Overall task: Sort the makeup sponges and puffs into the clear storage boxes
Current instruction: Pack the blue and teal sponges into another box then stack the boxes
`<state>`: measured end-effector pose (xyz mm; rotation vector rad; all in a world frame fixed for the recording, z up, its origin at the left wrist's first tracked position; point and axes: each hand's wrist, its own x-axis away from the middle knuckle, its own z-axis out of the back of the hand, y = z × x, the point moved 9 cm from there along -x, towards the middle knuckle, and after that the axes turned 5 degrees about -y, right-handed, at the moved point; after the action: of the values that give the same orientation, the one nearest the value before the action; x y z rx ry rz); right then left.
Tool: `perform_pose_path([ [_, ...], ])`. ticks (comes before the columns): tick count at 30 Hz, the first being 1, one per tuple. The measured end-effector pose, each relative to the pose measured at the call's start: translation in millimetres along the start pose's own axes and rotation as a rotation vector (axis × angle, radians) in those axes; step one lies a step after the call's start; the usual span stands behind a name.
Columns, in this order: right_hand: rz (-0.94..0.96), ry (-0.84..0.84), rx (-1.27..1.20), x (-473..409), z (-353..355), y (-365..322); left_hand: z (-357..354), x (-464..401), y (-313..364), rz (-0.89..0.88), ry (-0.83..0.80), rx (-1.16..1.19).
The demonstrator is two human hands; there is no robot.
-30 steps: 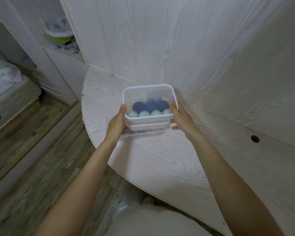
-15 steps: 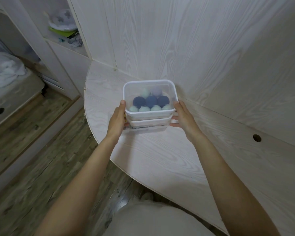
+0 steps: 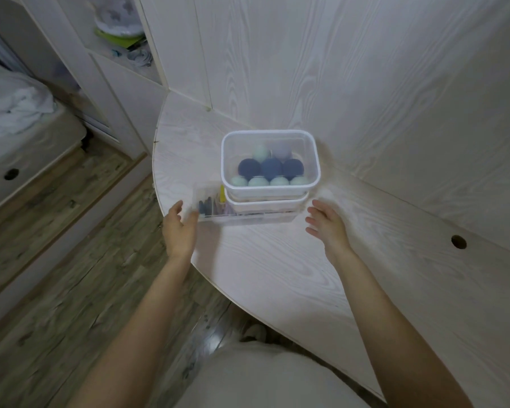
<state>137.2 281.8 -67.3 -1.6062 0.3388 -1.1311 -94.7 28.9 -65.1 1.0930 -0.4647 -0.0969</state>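
Observation:
A clear storage box [image 3: 315, 160] stands on top of a stack near the desk's back corner. Inside it lie dark blue sponges [image 3: 271, 168], pale green sponges [image 3: 258, 182] and a lilac one [image 3: 281, 150]. Under it sits a second clear box [image 3: 265, 204], and below that a flat clear tray [image 3: 209, 213] with dark and coloured pieces. My left hand [image 3: 179, 228] hovers by the tray's left end, fingers relaxed, holding nothing. My right hand [image 3: 326, 226] hangs to the right of the stack, apart from it, fingers loose.
The white wood-grain desk [image 3: 277, 266] has a rounded front edge and panel walls close behind the stack. A cable hole [image 3: 458, 242] lies at the right. Shelves with cloth items [image 3: 121, 25] stand at the upper left, a bed [image 3: 21, 113] beyond, wooden floor below.
Both hands have let go of the stacked boxes and drawn back toward me. The stack now stands by itself on the desk.

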Motion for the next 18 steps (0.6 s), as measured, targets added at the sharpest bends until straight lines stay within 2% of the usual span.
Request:
perform_pose_path([
  [4, -0.008, -0.180, 0.002, -8, -32, 6, -20, -11, -29, 0.143, -0.209, 0.154],
  [9, 0.029, -0.203, -0.017, -1, -38, 5, -29, -10, -24, 0.098, -0.226, 0.176],
  [13, 0.081, -0.138, -0.029, 8, -14, 13, -46, -4, -15, 0.079, -0.303, 0.125],
  [18, 0.127, -0.002, -0.144, 34, 49, 32, -93, 16, 3, 0.032, -0.407, 0.039],
])
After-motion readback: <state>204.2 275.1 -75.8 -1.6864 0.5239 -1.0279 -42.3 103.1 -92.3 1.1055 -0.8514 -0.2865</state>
